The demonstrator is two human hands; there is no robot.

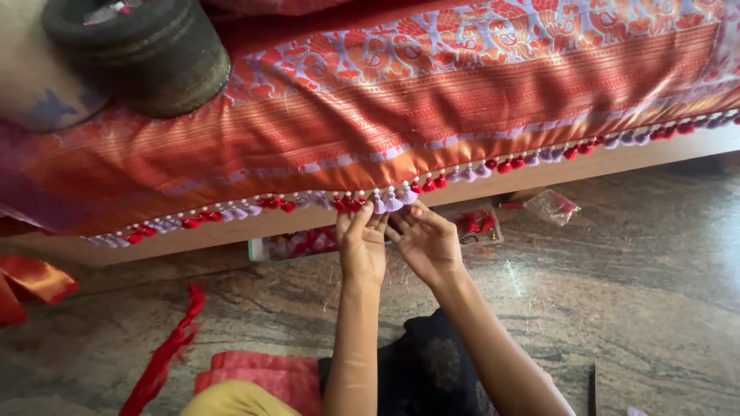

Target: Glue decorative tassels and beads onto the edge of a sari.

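Running left-right w/ tassels down, fringe point(401, 192) pinched by hands point(393, 243).

I cannot tell what my left hand point(362, 248) and right hand point(426, 243) pinch; the clear box point(297, 244) behind them is blurred, and the dark drum point(146, 50) is cut off.

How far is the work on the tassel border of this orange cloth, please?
Done: red and lilac tassels with white beads hang along the whole visible edge of the orange cloth.
In hand: the left hand and right hand hold their fingertips at the lilac tassels near the middle.
Left: I see no bare stretch; whether each tassel is finished is too small to tell.
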